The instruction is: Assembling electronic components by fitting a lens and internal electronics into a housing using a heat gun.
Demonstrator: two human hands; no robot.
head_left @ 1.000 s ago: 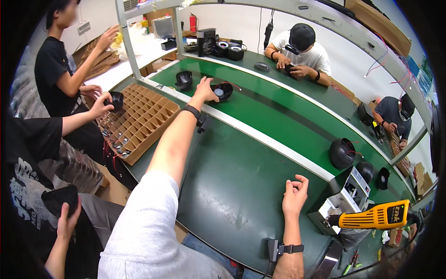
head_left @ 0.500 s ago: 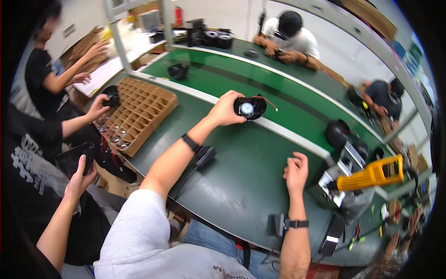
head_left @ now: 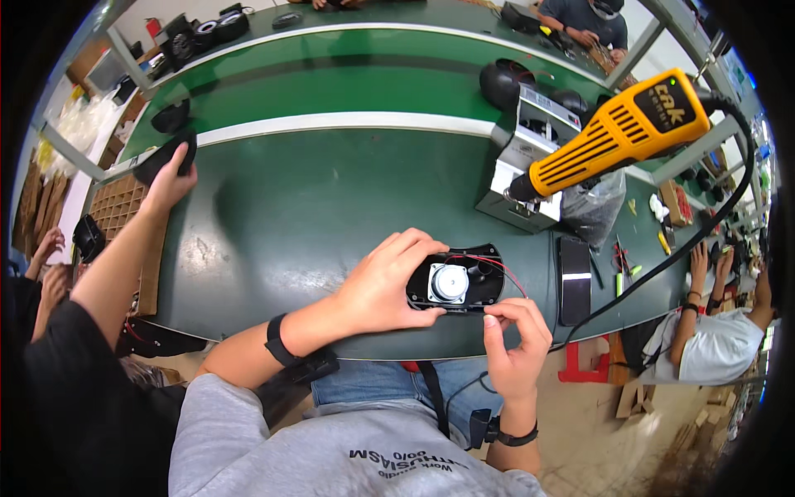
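A black plastic speaker housing (head_left: 421,288) with a round silver speaker driver (head_left: 448,283) set in it is held over the near part of the table. My left hand (head_left: 389,277) grips it from the left, thumb on the near edge and fingers on the far edge. From its right side a thin red wire (head_left: 507,273) curves toward my right hand (head_left: 517,331). The fingers of that hand are curled, with thumb and forefinger close together at the housing's near right corner. Whether they pinch anything is too small to tell.
A yellow power tool (head_left: 617,137) on a black cable juts over a silver box (head_left: 517,195) at right. A black phone (head_left: 575,282) lies right of my hands. On the left, a co-worker's hand (head_left: 172,178) holds a black shell (head_left: 153,166). Beyond runs a green conveyor belt (head_left: 331,83).
My left hand has brought the speaker housing from beside the belt to the near table edge. My right hand has come in to its corner. The view has turned downward and right.
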